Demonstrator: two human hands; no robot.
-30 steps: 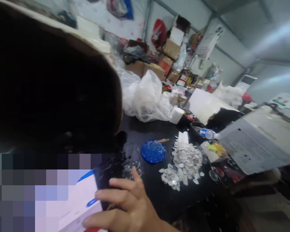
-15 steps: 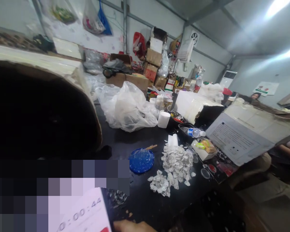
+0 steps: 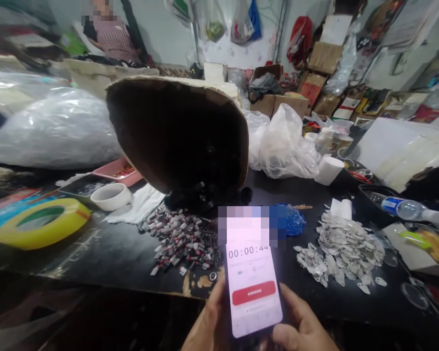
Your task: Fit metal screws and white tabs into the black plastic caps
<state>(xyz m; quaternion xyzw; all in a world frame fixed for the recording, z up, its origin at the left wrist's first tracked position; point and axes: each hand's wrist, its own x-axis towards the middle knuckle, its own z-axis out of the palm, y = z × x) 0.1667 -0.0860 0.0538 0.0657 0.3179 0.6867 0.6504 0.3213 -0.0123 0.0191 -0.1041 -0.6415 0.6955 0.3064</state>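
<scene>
A smartphone (image 3: 254,312) showing a timer and a red button stands upright between my hands, low in the middle of the view. My left hand (image 3: 208,319) is closed around its left edge. On the right edge my right hand (image 3: 302,319) grips it, the thumb at the lower corner. Beyond the phone, a heap of small grey-and-black parts (image 3: 179,241) lies on the black table (image 3: 131,258). To the right is a pile of flat whitish pieces with holes (image 3: 351,248). A crumpled blue thing (image 3: 289,219) sits partly behind the phone and blurred blocks.
A large open-mouthed container (image 3: 179,131), dark inside, lies behind the parts. Rolls of yellow tape (image 3: 73,222) and white tape (image 3: 111,196) are at left. Plastic bags (image 3: 285,146), a paper roll (image 3: 329,170) and a bottle (image 3: 406,208) stand right. Another person (image 3: 113,36) is at the back.
My view has swung left, bringing the heap of small parts and the tape rolls into sight. The phone now appears in the middle, with both hands visible on it.
</scene>
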